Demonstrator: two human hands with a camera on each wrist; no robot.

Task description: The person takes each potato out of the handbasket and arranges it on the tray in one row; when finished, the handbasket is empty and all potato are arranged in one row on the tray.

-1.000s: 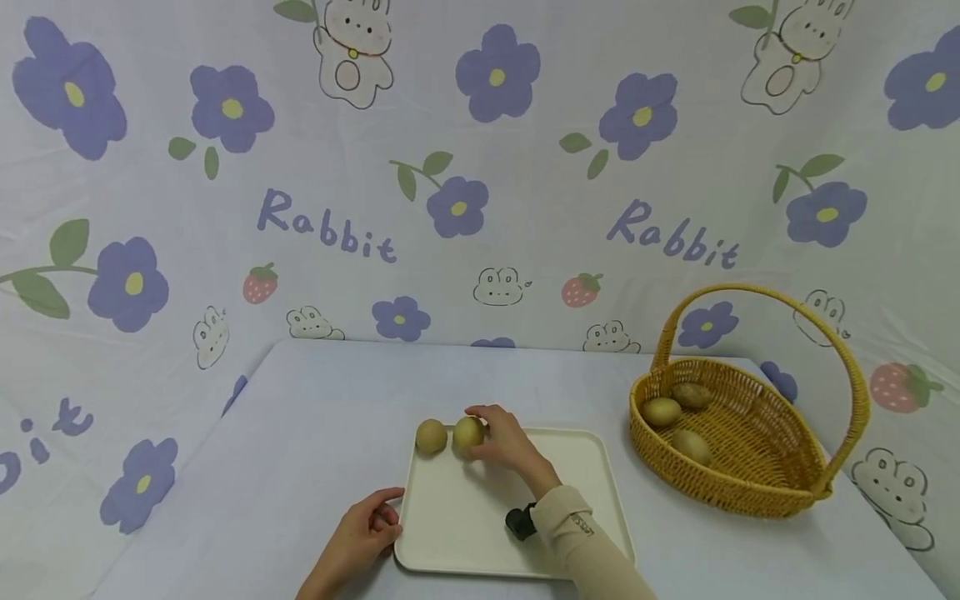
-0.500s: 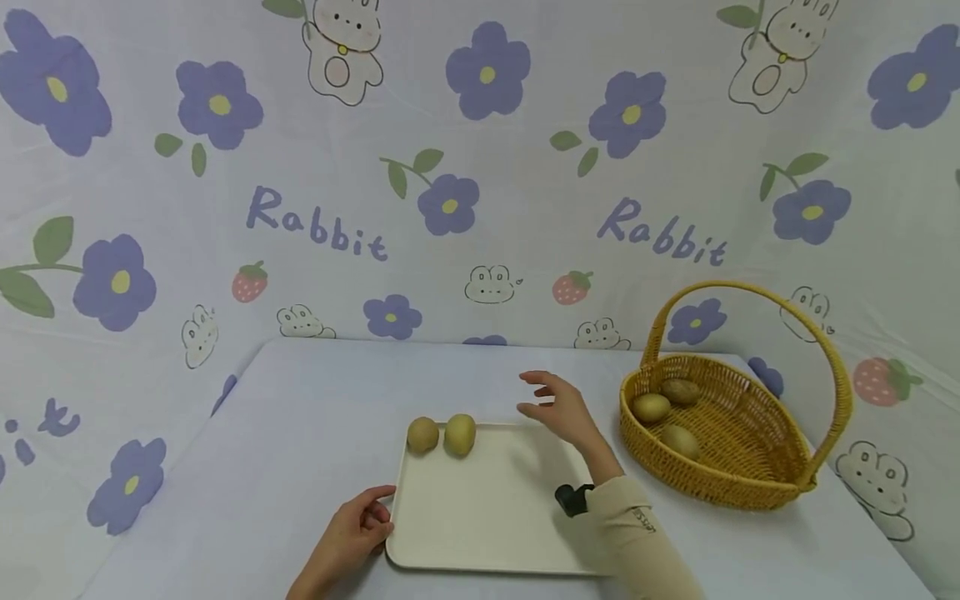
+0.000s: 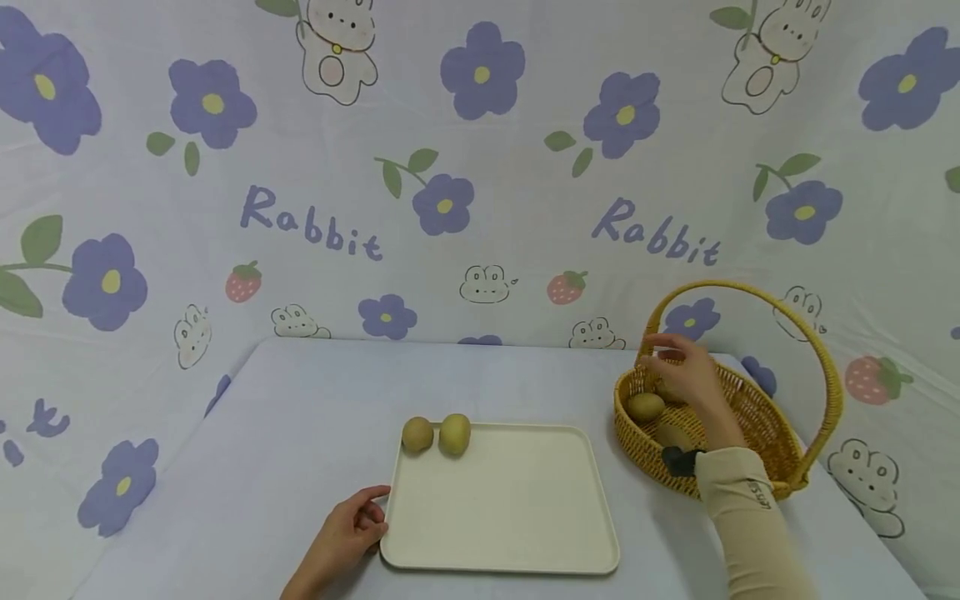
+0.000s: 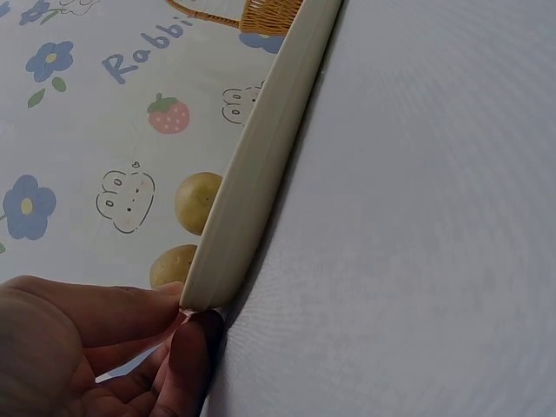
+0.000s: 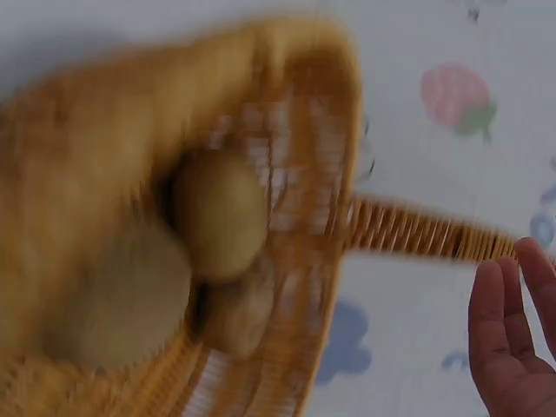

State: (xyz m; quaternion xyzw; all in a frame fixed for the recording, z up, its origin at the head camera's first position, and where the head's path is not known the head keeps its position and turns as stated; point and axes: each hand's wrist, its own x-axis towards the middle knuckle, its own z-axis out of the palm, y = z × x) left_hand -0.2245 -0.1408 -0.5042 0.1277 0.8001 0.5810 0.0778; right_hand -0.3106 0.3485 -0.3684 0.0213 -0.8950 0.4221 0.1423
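At the left rim of a cream tray [image 3: 502, 504], my left hand [image 3: 337, 537] pinches the edge; the left wrist view shows its thumb and fingers [image 4: 104, 356] around the tray rim [image 4: 248, 182]. Two potatoes, a round one [image 3: 417, 435] and a longer one [image 3: 454, 434], lie side by side in the tray's back left corner. Over the wicker basket [image 3: 630, 437], my right hand [image 3: 693, 379] is empty, fingers apart. Three potatoes are in the basket, plain in the right wrist view: one large [image 5: 122, 300], one oval [image 5: 221, 213], one lower [image 5: 236, 313].
The basket's tall arched handle [image 3: 831, 375] rises beside the right forearm. Behind the white table [image 3: 330, 392] hangs a cloth [image 3: 525, 167] printed with flowers and rabbits. A dark object is on the right wrist, at the sleeve cuff.
My right hand has let go of the longer potato on the tray and moved right, over the basket. The left hand has stayed at the tray edge; the head view has shifted slightly.
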